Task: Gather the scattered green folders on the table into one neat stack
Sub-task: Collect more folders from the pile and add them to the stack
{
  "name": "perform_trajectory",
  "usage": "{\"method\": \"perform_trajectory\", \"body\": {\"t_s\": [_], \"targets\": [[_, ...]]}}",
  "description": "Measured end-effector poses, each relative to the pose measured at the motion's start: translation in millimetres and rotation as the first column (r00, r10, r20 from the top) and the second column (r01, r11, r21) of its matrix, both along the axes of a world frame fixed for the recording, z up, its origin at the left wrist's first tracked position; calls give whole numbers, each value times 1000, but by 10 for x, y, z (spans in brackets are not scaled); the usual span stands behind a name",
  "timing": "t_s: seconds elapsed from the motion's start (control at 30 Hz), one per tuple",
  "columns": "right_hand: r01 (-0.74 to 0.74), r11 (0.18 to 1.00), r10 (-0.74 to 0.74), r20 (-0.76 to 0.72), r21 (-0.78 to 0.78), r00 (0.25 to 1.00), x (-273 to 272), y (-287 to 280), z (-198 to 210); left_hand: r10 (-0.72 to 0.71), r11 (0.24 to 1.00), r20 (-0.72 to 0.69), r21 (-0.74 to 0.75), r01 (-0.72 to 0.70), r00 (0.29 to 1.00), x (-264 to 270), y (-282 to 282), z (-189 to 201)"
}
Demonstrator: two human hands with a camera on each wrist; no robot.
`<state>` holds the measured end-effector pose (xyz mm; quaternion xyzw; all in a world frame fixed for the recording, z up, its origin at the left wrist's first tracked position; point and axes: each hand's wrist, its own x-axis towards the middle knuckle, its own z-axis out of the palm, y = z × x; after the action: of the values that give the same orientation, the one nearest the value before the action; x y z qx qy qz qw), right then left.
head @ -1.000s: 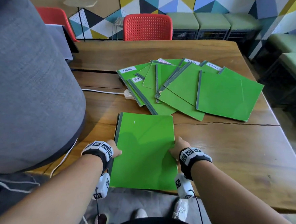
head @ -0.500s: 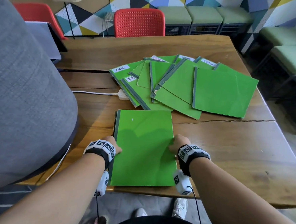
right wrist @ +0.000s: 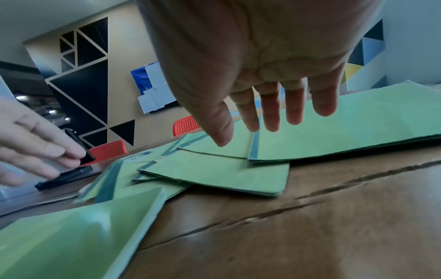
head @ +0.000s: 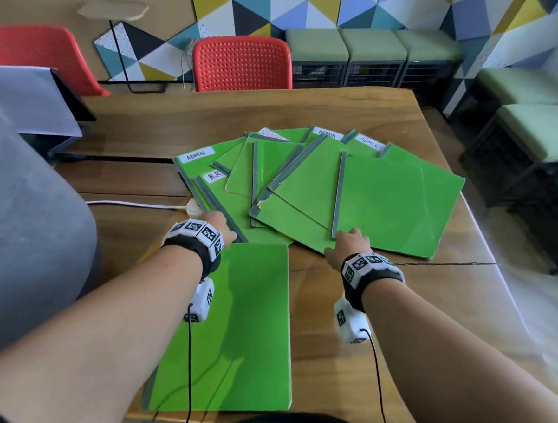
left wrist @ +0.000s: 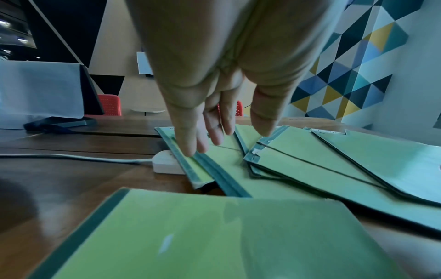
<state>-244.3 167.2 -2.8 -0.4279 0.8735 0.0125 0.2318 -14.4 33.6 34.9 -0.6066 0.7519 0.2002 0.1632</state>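
Lying squared at the wooden table's [head: 395,318] near edge: one neat stack of green folders [head: 246,324]. Beyond it, a fan of overlapping green folders [head: 387,202] — about nine by visible spines, exact count uncertain. Labels read: three "ADMIN", one "H.R". Red chairs: two.

Left hand [head: 219,225] — fingers [left wrist: 190,139] straight and close together, tips on the fan's left folder spine. Right hand [head: 349,244] — fingers [right wrist: 269,113] straight, slightly spread, hovering over the fan's right side, gripping nothing.

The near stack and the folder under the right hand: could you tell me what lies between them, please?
Only bare wooden table, as the head view shows; the near stack stops short of the folder under the right hand.
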Motion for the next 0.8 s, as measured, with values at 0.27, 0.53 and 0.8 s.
{"method": "perform_trajectory", "body": {"t_s": [0.27,0.53,0.8], "targets": [[40,997,-37,-45,68,998,-776,-250,-211,42,999,-117,-25,-45,992,-808,-347,-36],[-54,989,52,19,137,998,-837,-466,-454,107,993,-240,-25,-116,965,-1326,-677,-264],[-31,986,21,63,166,998,-737,-615,-533,188,981,-245,97,-169,951,-1600,-1023,-451]]}}
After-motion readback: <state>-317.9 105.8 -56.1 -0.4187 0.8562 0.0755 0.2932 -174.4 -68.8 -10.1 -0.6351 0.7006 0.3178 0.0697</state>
